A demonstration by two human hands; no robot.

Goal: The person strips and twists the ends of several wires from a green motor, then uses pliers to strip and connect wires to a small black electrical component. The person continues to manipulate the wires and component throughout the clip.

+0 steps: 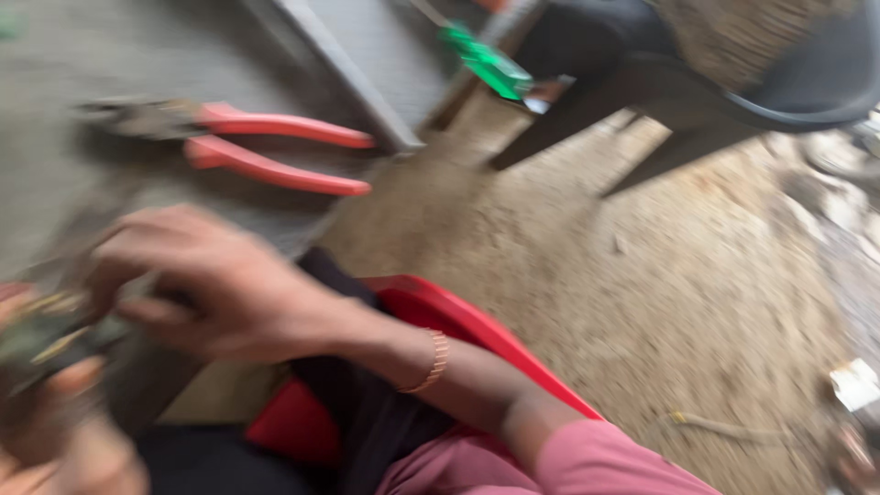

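I see my right hand (215,289) curled over a small greenish object (41,335) at near left; my left hand (55,431) meets it (grip unclear, blurred). Red-handled pliers (247,147) lie beyond on the table (64,55).

No packages, labels, signs or screens can be made out here

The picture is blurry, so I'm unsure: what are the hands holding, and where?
Both the right hand and the left hand close on a small greenish object; the grip point is too blurred to tell.
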